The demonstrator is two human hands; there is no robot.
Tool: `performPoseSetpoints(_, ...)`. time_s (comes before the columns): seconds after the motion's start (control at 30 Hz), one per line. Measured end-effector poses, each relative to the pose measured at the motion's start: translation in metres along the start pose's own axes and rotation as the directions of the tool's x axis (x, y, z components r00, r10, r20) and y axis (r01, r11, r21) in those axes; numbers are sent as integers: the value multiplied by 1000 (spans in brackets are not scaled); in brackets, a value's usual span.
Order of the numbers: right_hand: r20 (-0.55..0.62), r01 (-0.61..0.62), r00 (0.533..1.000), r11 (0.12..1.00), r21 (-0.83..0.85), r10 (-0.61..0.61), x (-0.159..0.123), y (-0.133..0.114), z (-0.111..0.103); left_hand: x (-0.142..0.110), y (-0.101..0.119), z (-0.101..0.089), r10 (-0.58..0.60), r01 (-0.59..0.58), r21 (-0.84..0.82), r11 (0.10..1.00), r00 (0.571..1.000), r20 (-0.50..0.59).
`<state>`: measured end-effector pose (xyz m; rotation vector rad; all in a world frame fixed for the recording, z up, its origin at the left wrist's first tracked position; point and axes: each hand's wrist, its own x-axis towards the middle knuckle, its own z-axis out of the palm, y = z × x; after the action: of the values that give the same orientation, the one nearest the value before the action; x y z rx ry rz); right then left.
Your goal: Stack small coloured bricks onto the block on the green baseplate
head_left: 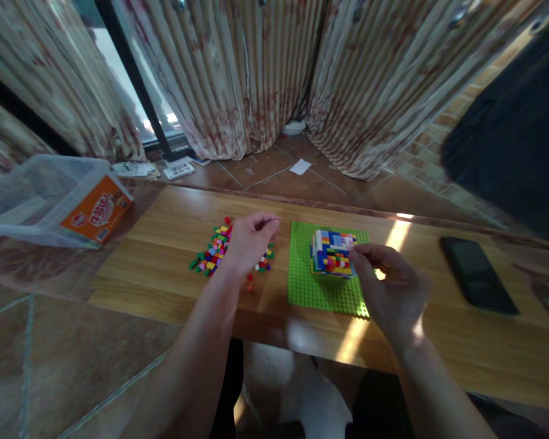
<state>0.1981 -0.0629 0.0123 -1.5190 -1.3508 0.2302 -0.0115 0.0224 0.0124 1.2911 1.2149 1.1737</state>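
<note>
A many-coloured block structure of toy building bricks (333, 255) stands on a green studded baseplate (302, 286). My right hand (391, 283) is at its right side, thumb and forefinger pinched close to the top right corner. Any small piece between those fingertips is too small to make out. Over a pile of loose toy bricks (213, 251) to the left, my left hand (254, 238) is closed, thumb against the curled fingers. It covers part of the pile, and I cannot see what it holds, if anything. Small red and orange bricks (249, 280) lie just in front of the pile.
The wooden table (155, 244) carries a black phone (478, 274) at the right. A clear plastic bin (50, 195) with an orange label is at the far left. Behind the table are curtains (256, 79) and papers (179, 169) on the tiled floor.
</note>
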Motion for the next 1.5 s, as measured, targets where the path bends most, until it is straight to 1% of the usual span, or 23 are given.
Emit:
performPoseSetpoints(0.07,129,104,986,995,11,-105,-9,-13,9,4,3,-14,5,-9,-36,999,993,-121)
performPoseSetpoints(0.1,215,161,963,987,25,-162,-15,-20,15,5,4,-19,8,-15,-42,999,986,-165)
performPoseSetpoints(0.13,339,218,915,975,41,-219,-21,-26,22,6,5,-24,12,-21,-44,999,980,-199)
performPoseSetpoints(0.17,432,258,862,963,74,-265,-27,-32,30,6,6,-28,14,-24,-44,999,975,-224)
performPoseSetpoints(0.23,537,315,780,943,110,-323,-39,-39,46,5,6,-33,18,-29,-43,999,970,-243)
performPoseSetpoints(0.27,573,332,748,936,113,-334,-44,-41,54,4,6,-34,21,-31,-41,999,970,-241)
performPoseSetpoints(0.3,595,343,726,931,122,-345,-49,-43,62,3,6,-35,22,-32,-39,999,972,-234)
performPoseSetpoints(0.4,637,363,689,926,108,-344,-58,-44,80,-1,6,-37,14,-20,-27,999,978,-206)
performPoseSetpoints(0.5,678,389,667,921,39,-310,-61,-45,91,-3,7,-40,3,-6,-16,1000,980,-198)
performPoseSetpoints(0.6,695,404,659,915,-3,-289,-62,-44,96,-4,8,-43,7,-10,-16,1000,981,-194)
performPoseSetpoints(0.7,695,414,655,910,-1,-297,-62,-43,98,-4,8,-45,18,-19,0,1000,982,-190)
performPoseSetpoints(0.8,687,396,659,918,29,-306,-59,-44,93,-4,8,-44,20,-17,17,1000,981,-191)
performPoseSetpoints(0.9,653,317,699,945,84,-292,-49,-46,78,-3,5,-42,25,-21,27,999,983,-180)
performPoseSetpoints(0.97,612,240,745,963,124,-265,-36,-45,61,-2,2,-40,32,-24,50,998,987,-159)
performPoseSetpoints(1.03,547,172,811,978,117,-208,-20,-38,40,-1,-1,-37,39,-29,77,997,990,-139)
performPoseSetpoints(1.13,405,120,903,989,87,-145,2,-17,7,1,-5,-32,53,-41,99,994,991,-125)
performPoseSetpoints(1.2,333,65,940,997,45,-76,13,1,-13,2,-6,-29,60,-48,101,994,991,-123)
performPoseSetpoints(1.27,294,30,955,999,-20,-23,20,16,-26,3,-7,-24,63,-51,99,994,991,-121)
performPoseSetpoints(1.33,289,11,957,998,-68,10,23,27,-34,4,-7,-19,63,-52,95,994,992,-112)
performPoseSetpoints(1.4,296,2,955,995,-95,26,24,33,-36,5,-7,-14,50,-41,93,995,994,-97)
performPoseSetpoints(1.5,290,-1,957,995,-101,31,23,35,-35,7,-8,-7,26,-19,90,996,997,-76)
